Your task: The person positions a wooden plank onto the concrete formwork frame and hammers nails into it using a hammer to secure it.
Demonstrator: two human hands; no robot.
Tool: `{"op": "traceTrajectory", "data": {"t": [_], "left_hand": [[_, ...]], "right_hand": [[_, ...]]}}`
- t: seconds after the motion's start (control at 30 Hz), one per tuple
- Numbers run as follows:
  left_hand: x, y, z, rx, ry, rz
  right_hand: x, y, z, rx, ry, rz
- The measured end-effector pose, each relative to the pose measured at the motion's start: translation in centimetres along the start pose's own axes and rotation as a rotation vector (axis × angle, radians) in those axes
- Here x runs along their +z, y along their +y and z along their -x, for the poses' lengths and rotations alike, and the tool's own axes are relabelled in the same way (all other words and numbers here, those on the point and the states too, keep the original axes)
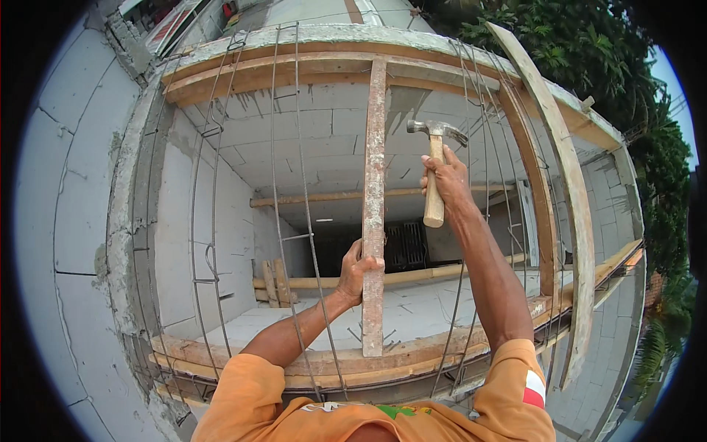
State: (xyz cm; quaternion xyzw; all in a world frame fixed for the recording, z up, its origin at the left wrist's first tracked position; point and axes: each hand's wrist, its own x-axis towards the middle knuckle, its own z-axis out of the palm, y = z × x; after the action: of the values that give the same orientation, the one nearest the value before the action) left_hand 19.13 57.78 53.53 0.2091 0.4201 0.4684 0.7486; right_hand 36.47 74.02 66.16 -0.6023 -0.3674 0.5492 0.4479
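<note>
My right hand (448, 179) is wrapped round the wooden handle of a claw hammer (434, 199), raised with its steel head at the top. A long wooden batten (375, 162), stained white and red-brown, spans the opening from the far beam toward me. My left hand (357, 271) grips its left edge near the close end, fingers curled round it. That end rests on or just above the near timber (324, 361); which, I cannot tell. Several nails (392, 345) stick up beside it.
Thin steel rebar (278, 184) crosses the opening on both sides. A loose-looking plank (563, 169) slants along the right, beside a brown crosspiece (534, 177). Below lies a deep block-walled space with bamboo poles (412, 275). A block wall (74, 184) flanks the left; trees (582, 44) stand far right.
</note>
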Motion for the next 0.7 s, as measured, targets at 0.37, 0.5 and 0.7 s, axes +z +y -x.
{"op": "traceTrajectory", "data": {"t": [0.37,0.5,0.7], "left_hand": [[-0.8,-0.5,-0.3,0.103,-0.006,0.011],[-1.1,-0.8,-0.6,0.112,-0.016,-0.006],[-1.3,-0.9,-0.9,0.190,0.014,-0.104]], "right_hand": [[2.6,2.5,-18.5,-0.072,0.252,-0.224],[2.3,4.9,-22.7,0.128,0.289,-0.556],[2.1,5.7,-20.8,0.049,-0.070,-0.362]]}}
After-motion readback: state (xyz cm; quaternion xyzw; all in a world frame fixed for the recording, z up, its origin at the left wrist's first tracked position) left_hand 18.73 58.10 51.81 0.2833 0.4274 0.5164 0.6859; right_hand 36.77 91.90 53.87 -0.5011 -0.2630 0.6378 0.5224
